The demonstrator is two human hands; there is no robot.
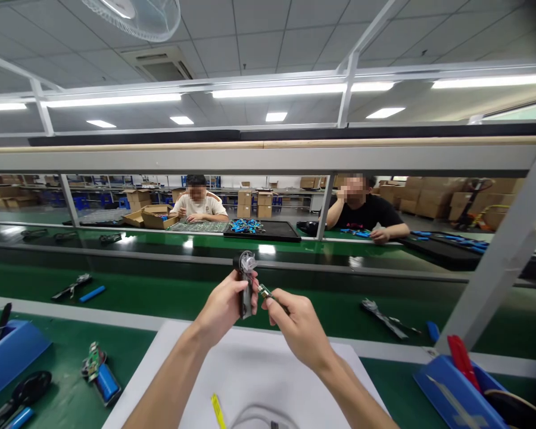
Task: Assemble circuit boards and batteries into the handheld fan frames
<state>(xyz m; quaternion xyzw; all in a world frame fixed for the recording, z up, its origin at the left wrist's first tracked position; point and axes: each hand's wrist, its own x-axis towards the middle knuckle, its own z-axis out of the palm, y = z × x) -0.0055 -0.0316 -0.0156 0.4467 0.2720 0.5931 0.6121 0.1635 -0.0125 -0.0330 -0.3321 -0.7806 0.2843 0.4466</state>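
My left hand (218, 308) is closed around a slim black device housing (246, 301), held upright, with a round head and a clear and silvery part on top. Pinched in my right hand (298, 325) is a small green circuit board (264, 291), close beside the housing; thin wires seem to run between the two. Both hands are above a white sheet (268, 369) on the green bench. On this sheet lie a yellow strip (217, 411) and a grey cable (261, 410). To the left rests another assembly (102, 372) with a green board and a blue battery.
Blue bins (15, 351) (455, 393) flank the sheet. On the green conveyor (161, 286) lie an opened housing (71, 287), a blue battery (92, 294) and another housing (384, 319). A slanted metal post (502, 268) rises at right. Two people sit opposite, beside black trays (281, 231) of blue parts.
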